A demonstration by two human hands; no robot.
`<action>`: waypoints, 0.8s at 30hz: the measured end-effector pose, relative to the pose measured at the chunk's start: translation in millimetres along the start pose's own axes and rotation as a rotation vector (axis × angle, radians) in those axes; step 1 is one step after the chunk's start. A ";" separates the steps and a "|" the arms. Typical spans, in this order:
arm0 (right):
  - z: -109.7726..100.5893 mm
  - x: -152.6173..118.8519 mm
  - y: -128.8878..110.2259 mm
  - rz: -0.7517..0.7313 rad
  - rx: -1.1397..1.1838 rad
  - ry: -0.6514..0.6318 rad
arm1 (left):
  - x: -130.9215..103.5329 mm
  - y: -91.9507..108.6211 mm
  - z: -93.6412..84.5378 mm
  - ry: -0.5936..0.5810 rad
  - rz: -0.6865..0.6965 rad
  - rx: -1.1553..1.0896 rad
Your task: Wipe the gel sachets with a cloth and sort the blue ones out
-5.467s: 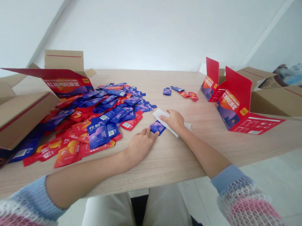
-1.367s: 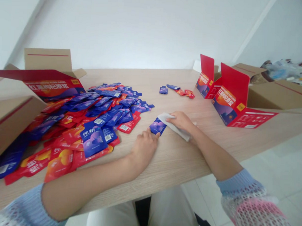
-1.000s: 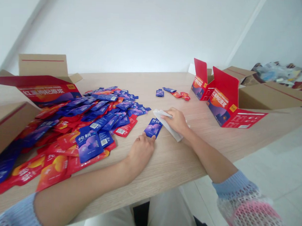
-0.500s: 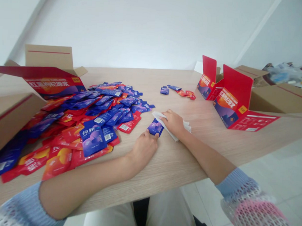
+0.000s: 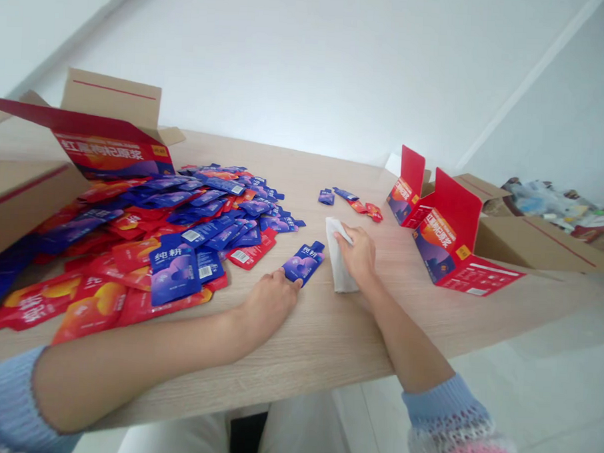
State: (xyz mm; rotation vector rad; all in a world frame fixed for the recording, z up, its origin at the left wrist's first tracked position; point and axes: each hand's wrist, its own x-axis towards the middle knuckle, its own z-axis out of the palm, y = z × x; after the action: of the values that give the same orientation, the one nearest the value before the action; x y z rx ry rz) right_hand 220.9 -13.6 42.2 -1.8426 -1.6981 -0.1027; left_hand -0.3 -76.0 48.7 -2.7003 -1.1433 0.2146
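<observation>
Head view: a blue sachet with purple artwork and white Chinese characters lies flat on the wood-grain table, its narrow neck pointing toward 1 o'clock. Taking that sachet as the dial's centre, the left hand sits at about 7 o'clock, holding the lower edge between fingertips and thumb, with a small gap between them and most of the printed face uncovered. At 3 o'clock, just beside the sachet and apart from it, the right hand has a folded white tissue pinched between thumb and curled fingers, the tissue's near end reaching down to the tabletop.

From 9 to 10 o'clock spreads a large heap of red and blue sachets, overlapping at many angles, its nearest pieces near the left forearm. Around 12 to 1 o'clock, farther back, lies a small group: a blue sachet, another blue one and some red sachets.

Farther out, an open red printed carton stands behind the heap at 10 o'clock, and a brown cardboard flap juts in at 9. Two more open cartons stand toward 2 and 3 o'clock, the smaller carton behind the larger carton. Beyond them is a jumble of plastic bags.
</observation>
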 end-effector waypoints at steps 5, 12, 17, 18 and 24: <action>7.1 -29.6 -33.5 -0.421 0.220 -0.431 | -9.6 7.7 1.3 0.026 -0.151 0.050; 14.9 -29.3 -47.1 -0.359 0.055 -0.489 | -3.9 16.7 15.3 0.069 -0.176 0.159; 15.6 -19.1 -41.6 -0.220 -0.123 -0.346 | 2.4 -0.9 0.1 -0.053 -0.125 0.027; 15.3 -15.8 -38.1 -0.184 -0.167 -0.321 | 2.0 -5.1 -4.7 -0.083 -0.119 0.023; 7.8 0.2 -5.6 0.041 -0.337 -0.246 | -2.2 -21.4 -14.5 -0.140 -0.056 0.038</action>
State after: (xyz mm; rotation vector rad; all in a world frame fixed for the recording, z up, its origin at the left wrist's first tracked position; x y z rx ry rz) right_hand 213.0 -9.8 38.2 -2.2124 -1.8996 -0.1585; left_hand -13.6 -64.9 68.0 -2.6523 -1.2376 0.4187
